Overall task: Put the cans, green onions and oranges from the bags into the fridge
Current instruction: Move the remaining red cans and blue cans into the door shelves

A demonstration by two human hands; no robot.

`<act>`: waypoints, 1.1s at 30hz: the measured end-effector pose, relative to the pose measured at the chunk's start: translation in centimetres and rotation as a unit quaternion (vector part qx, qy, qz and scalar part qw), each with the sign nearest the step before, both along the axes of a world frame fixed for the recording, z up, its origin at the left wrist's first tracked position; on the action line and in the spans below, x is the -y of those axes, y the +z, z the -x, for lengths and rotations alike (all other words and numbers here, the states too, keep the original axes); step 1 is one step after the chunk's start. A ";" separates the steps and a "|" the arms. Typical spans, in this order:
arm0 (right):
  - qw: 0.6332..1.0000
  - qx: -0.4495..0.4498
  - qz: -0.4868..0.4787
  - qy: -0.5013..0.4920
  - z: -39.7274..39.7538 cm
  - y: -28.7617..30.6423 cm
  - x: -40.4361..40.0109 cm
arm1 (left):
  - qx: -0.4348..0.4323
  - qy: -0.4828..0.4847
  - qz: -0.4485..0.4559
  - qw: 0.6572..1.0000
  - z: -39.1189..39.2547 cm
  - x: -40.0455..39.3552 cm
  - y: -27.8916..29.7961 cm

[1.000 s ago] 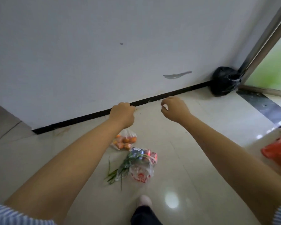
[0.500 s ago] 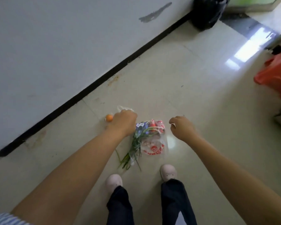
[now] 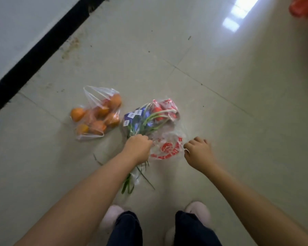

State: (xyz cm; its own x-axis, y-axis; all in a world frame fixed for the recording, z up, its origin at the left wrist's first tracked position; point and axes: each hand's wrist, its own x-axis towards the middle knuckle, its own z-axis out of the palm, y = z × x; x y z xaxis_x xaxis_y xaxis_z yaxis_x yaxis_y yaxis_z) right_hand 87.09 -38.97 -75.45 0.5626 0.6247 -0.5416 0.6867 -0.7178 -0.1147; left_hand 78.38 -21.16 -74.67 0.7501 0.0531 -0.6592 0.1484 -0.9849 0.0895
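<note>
Head view: left hand [image 3: 138, 148] is closed round the green onions [image 3: 146, 121], which lie across the cans [image 3: 164, 109] in the printed bag [image 3: 167, 148] on the floor [image 3: 238, 103]. Right hand [image 3: 197, 153] hovers just beside that bag, fingers curled, holding nothing. Oranges [image 3: 98, 118] sit in their own bag, left of it. Risk: pulling the onions could drag the thin plastic or snap the stalks, and loose cans might roll. Open floor to the right; wall [image 3: 16, 23] well left. No fridge in view.
</note>
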 end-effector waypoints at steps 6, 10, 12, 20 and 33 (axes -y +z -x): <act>0.978 0.118 -0.009 0.171 -2.3 -13.6 -0.9 | 0.002 -0.113 -0.085 0.990 -2.1 1.3 -14.8; 0.965 0.168 -0.026 0.201 -2.8 -18.6 -1.8 | 0.170 -0.267 -0.084 0.945 -4.5 0.5 -20.0; 0.971 0.155 -0.036 0.179 -2.8 -19.0 -1.9 | 0.184 -0.261 -0.109 0.941 -5.4 0.2 -21.1; 0.958 0.268 0.022 0.095 -4.9 -18.1 -2.1 | 0.211 -0.248 -0.130 0.936 -4.1 0.8 -21.9; 0.973 0.223 -0.038 0.036 -9.0 -18.5 -4.8 | 0.185 -0.040 -0.173 0.966 -8.9 -2.5 -20.1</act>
State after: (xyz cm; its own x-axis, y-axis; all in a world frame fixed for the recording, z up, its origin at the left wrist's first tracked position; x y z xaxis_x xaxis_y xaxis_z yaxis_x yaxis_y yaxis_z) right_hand 96.13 -34.21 -94.00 0.6848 0.6998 -0.2033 0.7283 -0.6676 0.1549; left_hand 87.31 -18.69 -94.72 0.9422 0.1544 -0.2974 0.0917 -0.9724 -0.2146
